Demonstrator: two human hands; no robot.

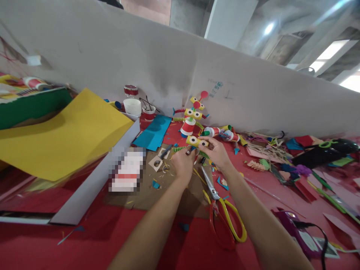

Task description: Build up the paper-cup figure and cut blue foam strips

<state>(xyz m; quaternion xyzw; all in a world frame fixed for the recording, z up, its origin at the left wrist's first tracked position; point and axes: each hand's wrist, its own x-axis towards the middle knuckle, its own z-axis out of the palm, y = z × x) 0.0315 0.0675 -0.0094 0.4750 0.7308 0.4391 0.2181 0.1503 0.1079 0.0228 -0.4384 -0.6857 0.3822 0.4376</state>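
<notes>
My right hand (215, 150) pinches the right end of a small yellow paper tube (193, 140) with two round eyes stuck on it. Just below the tube, my left hand (183, 164) is closed on the blue and dark part under it, mostly hidden by the fingers. Green folded paper springs (179, 149) stick out to either side. Right behind my hands stands a finished-looking paper cup figure (188, 126) with yellow eye tubes and spring arms. Large scissors (215, 193) with red and yellow handles lie below my right hand, blades pointing away.
Brown board (135, 200) with paper scraps lies under my hands. At the left are a white-edged box (95, 178), yellow sheet (70, 138) and blue paper (154, 131). Cups (132, 107) stand near the wall. A purple device (299, 234) with a cable sits at the right.
</notes>
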